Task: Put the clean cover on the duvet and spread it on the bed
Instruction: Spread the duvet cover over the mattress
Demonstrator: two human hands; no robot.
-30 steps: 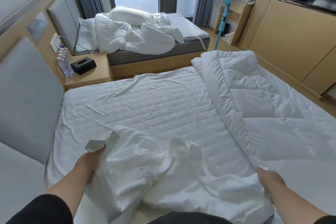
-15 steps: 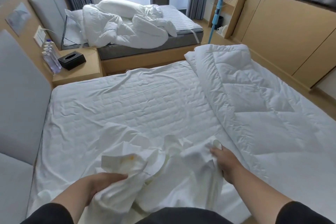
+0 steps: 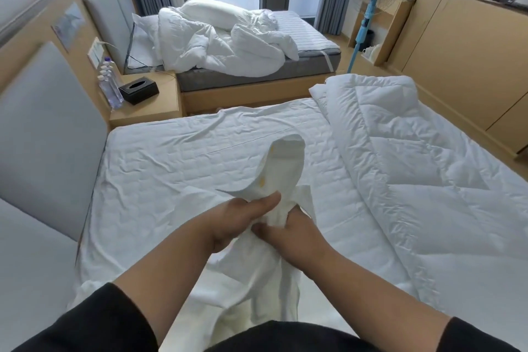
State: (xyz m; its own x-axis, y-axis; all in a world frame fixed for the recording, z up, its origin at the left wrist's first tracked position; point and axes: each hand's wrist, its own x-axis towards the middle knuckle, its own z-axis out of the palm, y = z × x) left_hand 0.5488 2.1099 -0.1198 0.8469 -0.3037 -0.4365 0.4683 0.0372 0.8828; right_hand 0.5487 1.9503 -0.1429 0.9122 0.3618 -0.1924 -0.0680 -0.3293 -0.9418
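Head view: the left hand (image 3: 243, 218) and the right hand (image 3: 291, 230) sit close together above the near bed, both gripping the same bunched edge of the white cotton duvet cover (image 3: 281, 177). The left thumb lies along the top of the gathered cloth with the fingers curled beneath; the right hand clutches the fabric just below and to the right, its fingers wrapped into the folds. A loop of the cover stands up beyond the hands, with small yellow spots on its hem, and the remaining cloth hangs down between the black sleeves toward the person's body.

Under the hands lies the near bed (image 3: 177, 168), covered by a wrinkled white quilted sheet. The thick white quilted duvet (image 3: 423, 168) lies bare on the right half of this bed, its left edge folded over, well to the right of the cover.

Left of the bed stands a light wooden nightstand (image 3: 148, 110) carrying a black tissue box (image 3: 139, 91) and clear plastic water bottles (image 3: 110, 86). Beyond it is a second bed (image 3: 257, 77) heaped with rumpled white bedding and a pillow. A blue standing fan (image 3: 371, 0) stands near the window at the far right.
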